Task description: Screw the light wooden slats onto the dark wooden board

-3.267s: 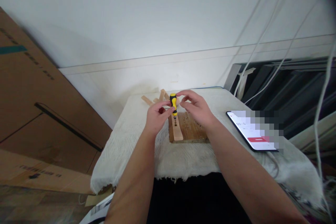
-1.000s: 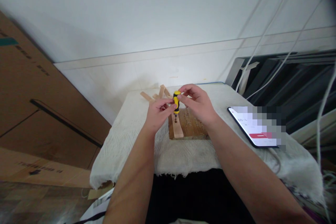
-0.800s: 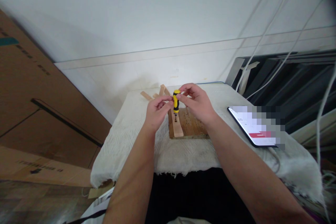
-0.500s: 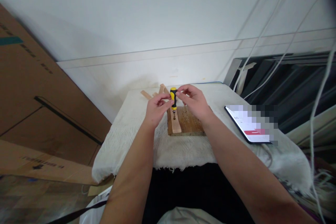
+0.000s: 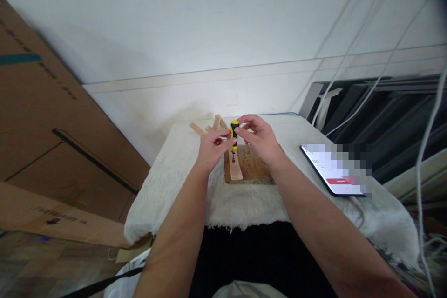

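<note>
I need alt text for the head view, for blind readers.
A left hand and right hand hold a black-yellow screwdriver upright over a pale wooden strip on a brown board; a phone lies to the right.

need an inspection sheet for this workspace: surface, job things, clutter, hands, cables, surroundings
Surface: white cloth, frayed front edge
Job's things: yellow-and-black screwdriver upright over wooden strip, which lies on wooden board; tip contact too small to tell
Clutter: wooden pieces at the far edge; lit phone on the right, partly pixelated
Hands: left hand on the lower handle, right hand on the upper handle
Cables: white cables hanging at right
Surroundings: white wall, cardboard box at left, dark panels at right
</note>
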Demonstrator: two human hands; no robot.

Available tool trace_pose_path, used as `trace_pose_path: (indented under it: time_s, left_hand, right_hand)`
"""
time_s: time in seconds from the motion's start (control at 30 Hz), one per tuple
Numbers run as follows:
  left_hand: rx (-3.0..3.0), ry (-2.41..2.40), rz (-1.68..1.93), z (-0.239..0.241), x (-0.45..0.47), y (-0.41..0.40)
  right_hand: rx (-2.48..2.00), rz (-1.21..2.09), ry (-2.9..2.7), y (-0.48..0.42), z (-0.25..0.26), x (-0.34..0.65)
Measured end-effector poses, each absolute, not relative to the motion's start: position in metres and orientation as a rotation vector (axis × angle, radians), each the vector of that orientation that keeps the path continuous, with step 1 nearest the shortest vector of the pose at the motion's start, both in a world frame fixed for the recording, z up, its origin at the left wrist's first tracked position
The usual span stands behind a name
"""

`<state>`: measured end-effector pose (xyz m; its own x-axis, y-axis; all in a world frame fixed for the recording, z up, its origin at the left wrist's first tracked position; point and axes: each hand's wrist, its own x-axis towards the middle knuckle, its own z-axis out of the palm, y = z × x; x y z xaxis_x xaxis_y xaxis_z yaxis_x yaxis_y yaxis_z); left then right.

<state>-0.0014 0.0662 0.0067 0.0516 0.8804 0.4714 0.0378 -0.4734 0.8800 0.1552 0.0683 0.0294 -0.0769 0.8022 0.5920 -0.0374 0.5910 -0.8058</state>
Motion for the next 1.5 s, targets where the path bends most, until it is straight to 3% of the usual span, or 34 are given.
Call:
trace_pose_path:
  time_s: [1.5]
  left_hand:
    - [1.596,0.882,1.522,0.019,0.004,0.055]
  right_hand:
    - [-0.706,0.647,-1.594,0.058,0.038,0.153]
